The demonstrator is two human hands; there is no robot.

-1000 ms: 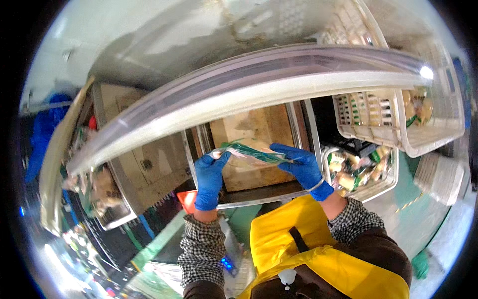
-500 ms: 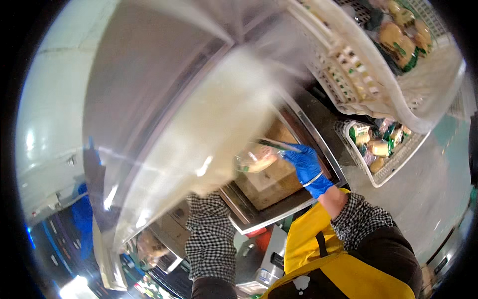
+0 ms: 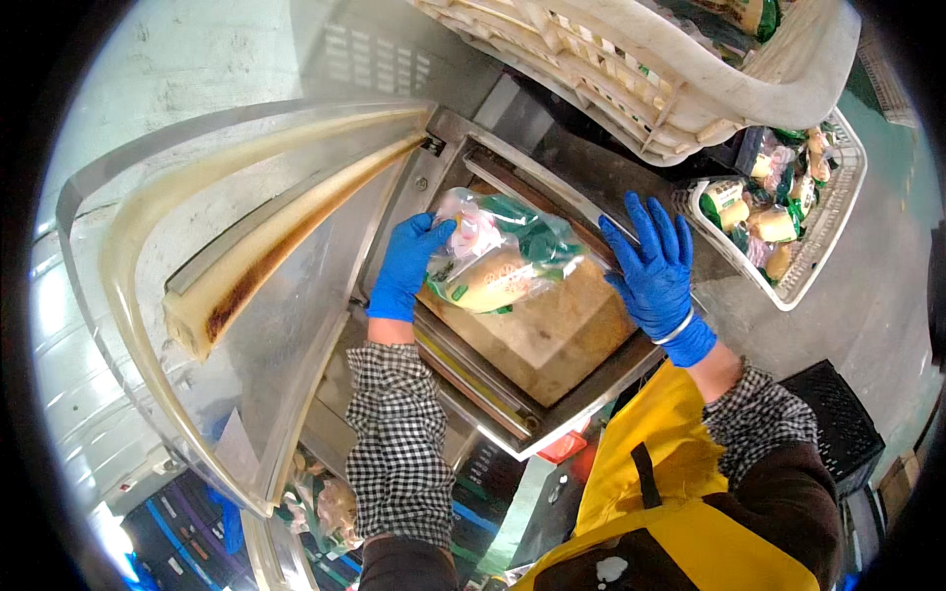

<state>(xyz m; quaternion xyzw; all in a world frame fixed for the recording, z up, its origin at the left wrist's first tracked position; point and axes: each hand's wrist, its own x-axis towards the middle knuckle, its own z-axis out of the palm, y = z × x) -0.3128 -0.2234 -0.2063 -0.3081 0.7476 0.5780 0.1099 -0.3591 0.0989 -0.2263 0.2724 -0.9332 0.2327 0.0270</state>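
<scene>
Head view: at the far left stands a raised clear lid [image 3: 301, 330], its rim curved and glossy, and next to it the blue-gloved left hand [image 3: 409, 261], thumb and fingers closed on the left edge of a clear plastic bag [image 3: 507, 251]. The bag reaches rightward from that nearer hand over a flat tan plate [image 3: 562, 340], crinkled film with green patches around a pale, smooth oblong item [image 3: 488, 283] slanting up to the right. Beyond, the right hand [image 3: 652, 268] spreads its fingers wide, holding nothing, left of a perforated white plastic basket [image 3: 826, 258].
</scene>
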